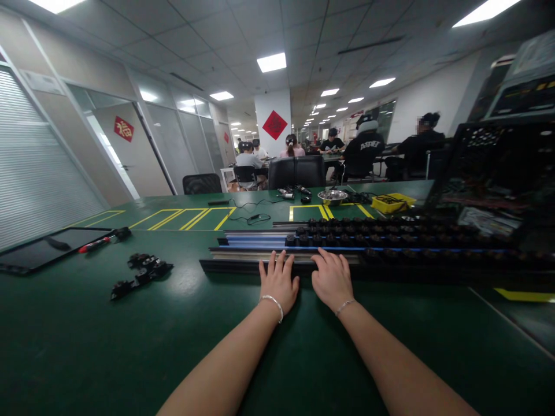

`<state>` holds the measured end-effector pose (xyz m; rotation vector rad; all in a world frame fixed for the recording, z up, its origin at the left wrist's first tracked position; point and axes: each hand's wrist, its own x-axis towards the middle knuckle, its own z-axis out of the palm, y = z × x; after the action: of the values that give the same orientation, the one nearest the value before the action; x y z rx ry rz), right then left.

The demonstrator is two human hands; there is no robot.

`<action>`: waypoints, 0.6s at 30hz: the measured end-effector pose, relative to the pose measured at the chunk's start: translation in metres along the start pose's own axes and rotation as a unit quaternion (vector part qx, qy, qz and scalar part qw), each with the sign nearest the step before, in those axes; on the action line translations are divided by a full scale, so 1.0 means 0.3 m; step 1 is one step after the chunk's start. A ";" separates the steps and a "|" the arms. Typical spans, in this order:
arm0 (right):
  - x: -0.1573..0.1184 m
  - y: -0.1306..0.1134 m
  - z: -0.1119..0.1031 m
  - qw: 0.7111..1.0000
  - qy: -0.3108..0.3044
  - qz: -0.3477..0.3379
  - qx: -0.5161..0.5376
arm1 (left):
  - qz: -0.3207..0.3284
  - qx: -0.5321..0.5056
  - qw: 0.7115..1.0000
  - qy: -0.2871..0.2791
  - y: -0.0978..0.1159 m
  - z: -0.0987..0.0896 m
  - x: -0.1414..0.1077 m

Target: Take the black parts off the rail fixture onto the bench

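Note:
Several long track-like rails lie side by side across the green table, running off to the right. The nearest is a black-edged metal rail [234, 266]; behind it is a rail with a blue channel [251, 240]. Rows of small black round-topped parts [347, 234] sit along the rails, mostly on their right part. My left hand [278, 284] lies on the front rail with its fingers spread. Just to the right, my right hand [333, 280] rests on the same rail, fingers bent over its edge and slightly apart. Each wrist wears a thin bracelet.
Black pieces [143, 273] lie loose at left, near a flat dark panel [47, 245] and a red-handled tool [93, 245]. Toward the back are a thin cable [255, 218], a metal bowl [332, 197] and a yellow tray [392, 203]. Dark equipment [489, 167] stands right. Several people sit beyond.

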<state>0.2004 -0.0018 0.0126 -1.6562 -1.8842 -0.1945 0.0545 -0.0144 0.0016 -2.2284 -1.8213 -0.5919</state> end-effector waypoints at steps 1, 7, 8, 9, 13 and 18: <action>0.003 0.003 0.000 1.000 0.012 0.008 0.003 | -0.001 -0.002 1.000 0.000 -0.003 0.000 0.004; 0.031 0.085 -0.020 0.979 0.173 0.105 -0.020 | 0.015 -0.022 1.000 0.004 -0.024 0.001 0.024; 0.034 0.108 -0.024 0.969 0.202 0.137 -0.022 | 0.017 -0.025 1.000 0.004 -0.027 0.000 0.026; 0.036 0.129 -0.026 0.960 0.223 0.170 -0.023 | 0.017 -0.028 0.999 0.004 -0.029 -0.001 0.026; 0.037 0.183 -0.022 0.942 0.231 0.242 -0.027 | 0.016 -0.040 0.999 0.005 -0.032 -0.002 0.028; 0.039 0.177 -0.012 0.948 0.205 0.242 -0.042 | 0.023 -0.049 0.999 0.007 -0.036 -0.004 0.031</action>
<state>0.2512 0.0171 0.0068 -1.9061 -1.1424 -0.3830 0.0453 -0.0043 0.0056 -2.3149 -1.7661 -0.7010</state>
